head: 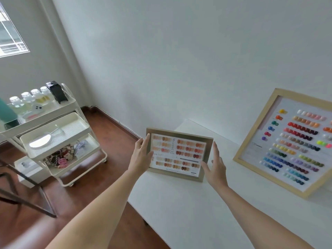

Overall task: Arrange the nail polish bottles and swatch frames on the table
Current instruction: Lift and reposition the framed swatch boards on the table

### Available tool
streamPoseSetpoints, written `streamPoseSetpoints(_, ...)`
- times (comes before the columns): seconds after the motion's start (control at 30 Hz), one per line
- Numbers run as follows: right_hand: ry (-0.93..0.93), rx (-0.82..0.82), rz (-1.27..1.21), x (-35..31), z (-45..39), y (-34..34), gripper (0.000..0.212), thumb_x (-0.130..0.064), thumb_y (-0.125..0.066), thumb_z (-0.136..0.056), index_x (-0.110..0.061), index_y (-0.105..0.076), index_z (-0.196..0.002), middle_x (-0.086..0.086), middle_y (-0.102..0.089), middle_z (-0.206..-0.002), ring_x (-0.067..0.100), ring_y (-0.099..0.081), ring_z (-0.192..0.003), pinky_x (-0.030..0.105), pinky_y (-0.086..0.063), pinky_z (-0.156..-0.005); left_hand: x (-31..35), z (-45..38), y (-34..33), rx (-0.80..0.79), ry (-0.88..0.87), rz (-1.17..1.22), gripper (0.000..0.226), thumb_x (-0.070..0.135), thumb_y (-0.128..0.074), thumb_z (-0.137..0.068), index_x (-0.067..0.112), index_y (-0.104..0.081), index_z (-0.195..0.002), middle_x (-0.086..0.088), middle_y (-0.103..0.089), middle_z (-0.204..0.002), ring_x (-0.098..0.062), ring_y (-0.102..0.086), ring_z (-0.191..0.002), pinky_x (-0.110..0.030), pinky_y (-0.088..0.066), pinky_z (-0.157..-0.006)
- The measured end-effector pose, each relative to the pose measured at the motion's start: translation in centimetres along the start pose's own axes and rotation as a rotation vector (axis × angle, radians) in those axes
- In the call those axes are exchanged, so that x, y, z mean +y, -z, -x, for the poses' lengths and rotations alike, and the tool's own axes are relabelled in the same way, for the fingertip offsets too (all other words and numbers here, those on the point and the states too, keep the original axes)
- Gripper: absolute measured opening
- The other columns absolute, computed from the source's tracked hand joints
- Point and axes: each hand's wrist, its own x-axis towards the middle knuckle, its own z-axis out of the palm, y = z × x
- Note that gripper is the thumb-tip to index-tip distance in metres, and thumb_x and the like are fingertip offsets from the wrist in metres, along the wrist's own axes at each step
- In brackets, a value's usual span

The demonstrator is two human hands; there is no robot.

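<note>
I am seeing the large swatch frame [285, 142] running off the right edge; my left hand [142, 155] is hiding the small swatch frame's [179, 153] left side.

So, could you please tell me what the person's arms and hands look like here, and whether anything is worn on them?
Both arms are bare along all the length in view: no sleeves, gloves, watch or bracelets show. The left hand and right hand carry no rings that I can see. The fingers are slim; the nails are too small to judge for polish.
</note>
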Motion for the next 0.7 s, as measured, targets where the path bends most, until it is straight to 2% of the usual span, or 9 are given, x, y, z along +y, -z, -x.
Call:
streamPoseSetpoints(0.17,0.038,-0.036,-0.013,1.4,-1.3,-1.7,0.086,-0.019,-0.057,-0.093,-0.054,0.004,-0.142,0.01,-0.054,-0.133,0.028,-0.056,-0.116,0.052,-0.048,-0.1,-1.3,-1.7,-1.7,-0.008,-0.037,0.025,0.078,0.016,-0.046,-0.09,0.059,-0.004,-0.141,0.001,-0.017,-0.156,-0.026,-0.047,-0.128,-0.035,-0.042,-0.096)
streamPoseSetpoints(0.27,0.033,-0.03,-0.002,2.3,-2.1,-2.3,0.085,-0.017,-0.057,-0.092,-0.05,0.001,-0.145,0.01,-0.057,-0.122,0.022,-0.058,-0.106,0.046,-0.051,-0.095,-2.3,-2.7,-2.2,0.001,-0.001,0.077,0.077,0.019,-0.044,-0.09,0.065,-0.004,-0.138,0.002,-0.024,-0.153,-0.021,-0.045,-0.129,-0.037,-0.039,-0.102)
streamPoseSetpoints(0.33,0.04,-0.032,0.002,2.6,-2.2,-2.6,0.086,-0.016,-0.058,-0.092,-0.049,0.0,-0.145,0.01,-0.057,-0.115,0.014,-0.055,-0.096,0.04,-0.052,-0.091,-3.2,-3.2,-2.4,0.008,-0.001,0.097,0.08,0.016,-0.044,-0.09,0.067,-0.004,-0.137,0.001,-0.036,-0.144,-0.014,-0.047,-0.118,-0.033,-0.04,-0.099)
streamPoseSetpoints(0.4,0.057,-0.017,0.026,3.0,-2.6,-2.7,0.09,-0.013,-0.06,-0.09,-0.051,0.001,-0.145,0.008,-0.056,-0.105,0.007,-0.052,-0.085,0.034,-0.054,-0.084,-3.9,-4.1,-2.7,0.006,-0.021,0.086,0.083,0.009,-0.042,-0.091,0.067,-0.006,-0.137,-0.001,-0.046,-0.131,-0.015,-0.05,-0.109,-0.032,-0.042,-0.095)
streamPoseSetpoints(0.5,0.076,-0.011,0.072,3.5,-3.0,-2.9,0.101,-0.002,-0.063,-0.086,-0.053,0.002,-0.143,0.002,-0.05,-0.094,0.0,-0.05,-0.077,0.03,-0.056,-0.08,-4.7,-5.1,-3.3,0.034,-0.059,0.092,0.085,0.001,-0.043,-0.092,0.063,-0.011,-0.14,0.003,-0.048,-0.116,-0.014,-0.054,-0.101,-0.031,-0.045,-0.092)
streamPoseSetpoints(0.6,0.049,0.003,0.091,3.7,-3.8,-2.7,0.104,0.004,-0.064,-0.084,-0.052,0.0,-0.144,0.0,-0.048,-0.093,0.004,-0.053,-0.078,0.033,-0.057,-0.084,-5.0,-6.9,-3.6,0.034,-0.109,0.094,0.087,-0.001,-0.047,-0.09,0.062,-0.013,-0.14,0.006,-0.048,-0.109,-0.01,-0.053,-0.095,-0.027,-0.042,-0.088)
streamPoseSetpoints(0.7,-0.009,0.033,0.087,4.2,-5.4,-2.1,0.107,0.006,-0.065,-0.082,-0.053,-0.001,-0.144,0.001,-0.05,-0.092,0.01,-0.056,-0.08,0.037,-0.059,-0.085,-3.9,-9.8,-4.1,-0.025,-0.144,0.116,0.087,0.0,-0.047,-0.088,0.065,-0.017,-0.137,0.008,-0.05,-0.107,-0.012,-0.055,-0.097,-0.029,-0.043,-0.092)
